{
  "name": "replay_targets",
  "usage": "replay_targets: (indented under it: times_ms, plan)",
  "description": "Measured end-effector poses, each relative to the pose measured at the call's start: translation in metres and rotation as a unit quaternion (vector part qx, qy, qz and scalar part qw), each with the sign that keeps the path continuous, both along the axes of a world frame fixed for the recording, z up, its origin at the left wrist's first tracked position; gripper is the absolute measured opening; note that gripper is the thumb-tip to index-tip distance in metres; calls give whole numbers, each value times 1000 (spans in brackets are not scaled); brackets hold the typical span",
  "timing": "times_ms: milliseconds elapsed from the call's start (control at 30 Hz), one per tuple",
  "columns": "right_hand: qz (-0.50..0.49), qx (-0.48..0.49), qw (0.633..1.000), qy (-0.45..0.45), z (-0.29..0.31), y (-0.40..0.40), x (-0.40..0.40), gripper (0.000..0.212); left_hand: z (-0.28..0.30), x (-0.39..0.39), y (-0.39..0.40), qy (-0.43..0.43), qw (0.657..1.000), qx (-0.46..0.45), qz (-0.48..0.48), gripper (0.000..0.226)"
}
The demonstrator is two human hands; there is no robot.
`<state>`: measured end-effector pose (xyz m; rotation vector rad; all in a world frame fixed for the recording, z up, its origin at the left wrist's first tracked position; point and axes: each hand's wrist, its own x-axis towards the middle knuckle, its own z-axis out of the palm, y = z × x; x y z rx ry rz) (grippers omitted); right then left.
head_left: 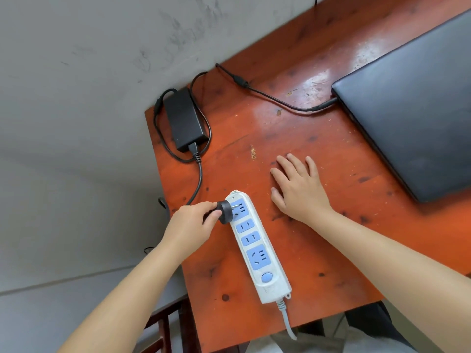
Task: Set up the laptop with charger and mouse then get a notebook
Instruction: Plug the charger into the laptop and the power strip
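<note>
Head view: my left hand [190, 226] pinches the black plug [225, 211] at the top socket of the white power strip [257, 247].

Its metal prongs point at the strip's end outlet and are not yet fully in. My right hand [297, 188] lies open, palm down, fingers spread flat on the orange wooden table [331, 250], just beside the strip. From the plug a black cable runs up to the charger brick [184, 119] near the table's far left corner, and the brick's thinner lead [280, 100] reaches the closed dark laptop [413, 108] at right.

Power strip [257, 247] left of laptop [413, 108]
</note>
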<state>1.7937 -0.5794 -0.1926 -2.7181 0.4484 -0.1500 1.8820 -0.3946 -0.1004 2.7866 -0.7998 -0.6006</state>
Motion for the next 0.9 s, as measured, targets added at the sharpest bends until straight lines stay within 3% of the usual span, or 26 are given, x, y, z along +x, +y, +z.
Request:
replay_targets:
  times_ms: [367,567,900]
  plan:
    - [5,6,1000,7,0,-1,-1,36,15,2,-24,-46,978,153,-137,27]
    - [11,10,1000,15,0,-1,-1,37,21,1,-27,5,987,130,-96,28]
    - [21,10,999,26,-3,-3,0,41,14,-2,-26,-2,991,118,-55,23]
